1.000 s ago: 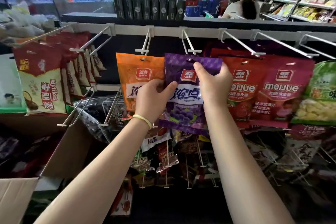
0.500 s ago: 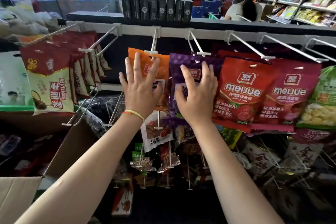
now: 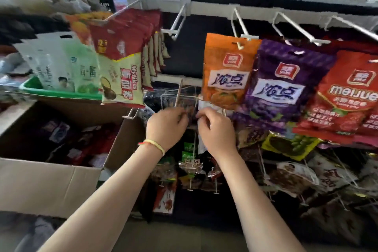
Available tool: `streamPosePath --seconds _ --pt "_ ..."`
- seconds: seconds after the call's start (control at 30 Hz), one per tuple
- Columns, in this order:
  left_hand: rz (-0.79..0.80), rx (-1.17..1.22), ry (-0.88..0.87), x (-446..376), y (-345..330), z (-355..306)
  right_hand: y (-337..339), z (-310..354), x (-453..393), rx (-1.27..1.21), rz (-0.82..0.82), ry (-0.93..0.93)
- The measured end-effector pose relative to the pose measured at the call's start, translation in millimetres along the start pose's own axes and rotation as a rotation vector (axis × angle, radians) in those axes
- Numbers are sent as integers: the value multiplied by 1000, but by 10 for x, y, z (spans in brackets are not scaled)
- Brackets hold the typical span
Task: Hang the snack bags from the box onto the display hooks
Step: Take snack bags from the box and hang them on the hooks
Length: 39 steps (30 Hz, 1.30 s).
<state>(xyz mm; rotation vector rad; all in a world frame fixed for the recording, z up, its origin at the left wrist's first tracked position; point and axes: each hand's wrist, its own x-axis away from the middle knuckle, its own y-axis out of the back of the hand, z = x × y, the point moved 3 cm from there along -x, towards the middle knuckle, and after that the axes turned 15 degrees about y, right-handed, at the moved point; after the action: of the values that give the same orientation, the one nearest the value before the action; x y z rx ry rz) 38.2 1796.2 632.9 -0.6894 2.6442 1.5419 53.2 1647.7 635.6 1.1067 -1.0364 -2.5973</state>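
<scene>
While glossy purple bag (image 3: 284,86) hangs, both hands' fingers (image 3: 182,113) curl loosely — grip unclear.

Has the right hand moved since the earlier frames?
Yes. The right hand dropped from the purple grape snack bag to below the orange bag.

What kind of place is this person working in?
Most likely a small shop or convenience store. Branded snack bags, such as the purple bag, hang from white display hooks, and an open cardboard box of stock stands beside the rack.
</scene>
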Motion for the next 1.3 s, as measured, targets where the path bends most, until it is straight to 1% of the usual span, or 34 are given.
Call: streamPosePath --seconds 0.13,0.2,0.33,0.43,0.53,0.63,0.67,0.73,0.8,0.93,1.0,1.1,1.17,1.23,1.3 --pt "74 16 148 199 263 1131 -863 598 -33 -178 290 -62" --pt "118 39 205 275 388 1686 -1279 906 -22 -220 368 -100" --pt "94 98 378 272 778 2855 -2215 1506 8 -275 459 -134" --pt "102 -8 449 126 919 3653 -2879 1786 -46 -304 483 -173" --pt "177 -158 458 -42 952 4313 -3533 1826 -104 -289 505 -304" --pt "218 -306 434 -132 925 4753 -4098 1772 -75 -387 546 -533" --pt "221 -356 416 -155 915 4838 -4256 1752 -65 -400 548 -602" --pt "263 -395 391 -212 886 4911 -4484 1694 -107 -363 544 -682" --pt "327 -403 387 -304 895 4928 -4624 1633 -215 -373 480 -768" --pt "372 -403 397 -409 920 5011 -4804 1553 -327 -624 359 -1071" --pt "383 -399 402 -395 914 5013 -4875 1527 -315 -684 339 -1140" --pt "377 -378 401 -379 924 4989 -4908 1560 -278 -754 293 -1191" --pt "352 -337 415 -385 924 5011 -4836 1662 -308 -873 261 -1190" --pt "286 -287 427 -367 947 5033 -4679 1848 -415 -998 264 -1141" --pt "239 -140 437 -348 991 5026 -4460 2054 -545 -1088 281 -1058"
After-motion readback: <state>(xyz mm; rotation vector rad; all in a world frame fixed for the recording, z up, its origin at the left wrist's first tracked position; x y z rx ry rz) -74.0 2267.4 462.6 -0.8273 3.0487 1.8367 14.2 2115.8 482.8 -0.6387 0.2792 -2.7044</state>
